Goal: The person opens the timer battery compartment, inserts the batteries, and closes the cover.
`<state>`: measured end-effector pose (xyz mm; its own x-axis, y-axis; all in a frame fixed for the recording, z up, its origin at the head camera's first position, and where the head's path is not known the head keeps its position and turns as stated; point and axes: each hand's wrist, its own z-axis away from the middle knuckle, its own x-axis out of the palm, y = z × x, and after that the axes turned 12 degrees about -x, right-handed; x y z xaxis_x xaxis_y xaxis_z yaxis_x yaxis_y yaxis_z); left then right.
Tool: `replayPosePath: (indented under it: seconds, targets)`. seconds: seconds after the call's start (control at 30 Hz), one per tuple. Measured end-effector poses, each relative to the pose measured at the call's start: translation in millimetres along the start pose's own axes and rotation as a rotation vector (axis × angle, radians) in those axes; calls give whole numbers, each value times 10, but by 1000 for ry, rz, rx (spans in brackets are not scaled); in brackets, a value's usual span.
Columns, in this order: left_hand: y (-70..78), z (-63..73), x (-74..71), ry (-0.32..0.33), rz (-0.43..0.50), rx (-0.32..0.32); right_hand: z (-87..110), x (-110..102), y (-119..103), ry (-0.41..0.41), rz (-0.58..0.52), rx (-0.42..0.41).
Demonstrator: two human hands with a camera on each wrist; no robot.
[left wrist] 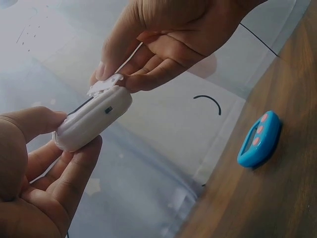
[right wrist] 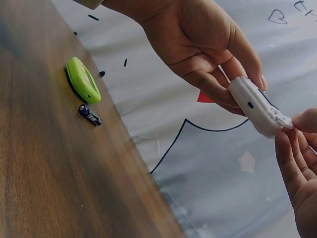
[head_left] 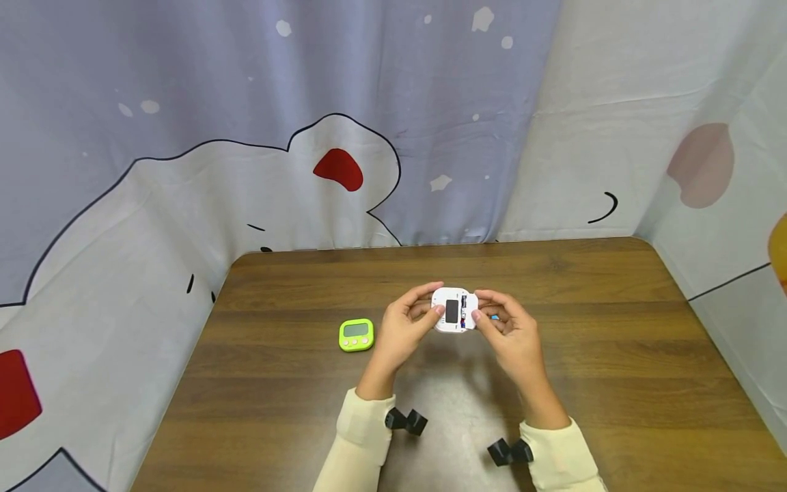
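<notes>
A white digital timer [head_left: 440,298] is held up above the table, its back towards the head camera, showing a dark rectangular panel. My left hand [head_left: 402,331] grips its left edge, thumb on the back and fingers beneath. At the timer's right edge, my right hand [head_left: 513,335] pinches a small white battery cover [left wrist: 106,85] between thumb and fingers. The cover sits tilted at the timer's end in the left wrist view. Beside it, a narrow battery slot [head_left: 464,311] lies exposed with dark, blue and red colouring inside.
A green timer [head_left: 356,335] lies on the wooden table [head_left: 277,410] left of the hands. Close to it is a loose dark battery [right wrist: 90,115]. A blue timer [left wrist: 260,139] lies behind the right hand, mostly hidden from the head view. A printed curtain [head_left: 455,123] borders the table's back.
</notes>
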<state>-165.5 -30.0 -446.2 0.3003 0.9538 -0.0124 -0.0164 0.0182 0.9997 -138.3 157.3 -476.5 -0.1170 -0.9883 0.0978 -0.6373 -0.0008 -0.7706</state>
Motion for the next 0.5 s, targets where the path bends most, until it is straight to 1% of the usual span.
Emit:
replayPosePath:
  seconds: [0.17, 0.33, 0.5]
  targets:
    - [10, 4, 8, -8, -5, 15, -11, 6, -22, -12, 24, 9]
    - [7, 6, 11, -4, -3, 13, -56, 40, -177, -44, 50, -4]
    - [24, 13, 7, -10, -10, 2, -83, 59, -264, -70, 114, 16]
